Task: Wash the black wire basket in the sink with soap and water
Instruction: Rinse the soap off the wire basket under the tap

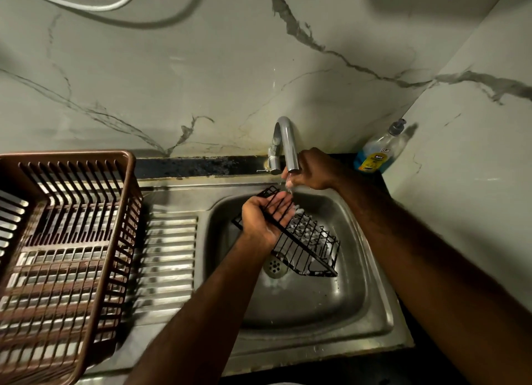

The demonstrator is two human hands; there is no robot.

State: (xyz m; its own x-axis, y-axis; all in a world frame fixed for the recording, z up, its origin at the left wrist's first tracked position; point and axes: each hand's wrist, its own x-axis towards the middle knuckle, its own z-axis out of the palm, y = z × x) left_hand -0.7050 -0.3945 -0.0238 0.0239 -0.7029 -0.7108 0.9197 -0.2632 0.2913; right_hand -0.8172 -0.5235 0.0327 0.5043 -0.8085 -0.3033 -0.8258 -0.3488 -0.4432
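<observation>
You look partway through the rinse. The black wire basket (311,240) stands tilted in the sink (359,298), one corner down near the drain (275,266). White suds (302,227) cling to its wires, so the soaping seems done and the flushing is left. Your left hand (266,220) lies palm up with fingers nearly straight, carrying the basket's upper rim under the water (288,184). Your right hand (315,170) curls round the tip of the faucet spout (288,142).
</observation>
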